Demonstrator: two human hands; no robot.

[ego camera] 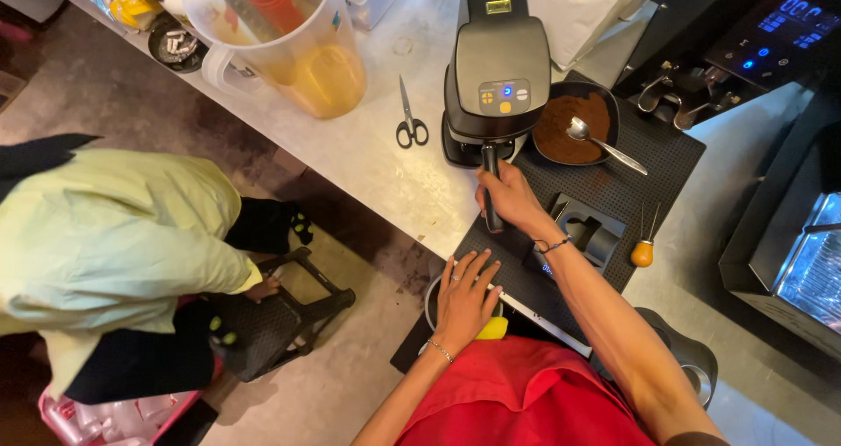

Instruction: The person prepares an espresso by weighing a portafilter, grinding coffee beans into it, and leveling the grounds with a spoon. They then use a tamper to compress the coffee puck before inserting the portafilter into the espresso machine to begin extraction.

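Black and slim, the portafilter handle [491, 187] stuck out from under the dark coffee machine [497, 78] at the counter's edge, and the right hand [511, 196] was wrapped around it, fingers closed on the grip, a thin bracelet at the wrist. The left hand [466, 299] lay flat with its fingers spread wide, holding nothing, resting on the rim of a round dark container [431, 304] near the counter edge, with a yellow object [493, 328] just beside the palm. A ring and a bracelet showed on that hand. Just right of the machine, a dark bowl of ground coffee [574, 123] sat on a black perforated mat [653, 170], a metal spoon [598, 142] lying in it. A small tool with an orange bulb handle [643, 251] stood near the mat's right edge. To the left of the machine, black-handled scissors [411, 117] lay on the pale counter [385, 161], and farther left stood a clear plastic pitcher [285, 38] with yellow liquid. Down on the floor, another person in a pale green top [105, 236] crouched beside a black step stool [293, 315], well apart from the hands.
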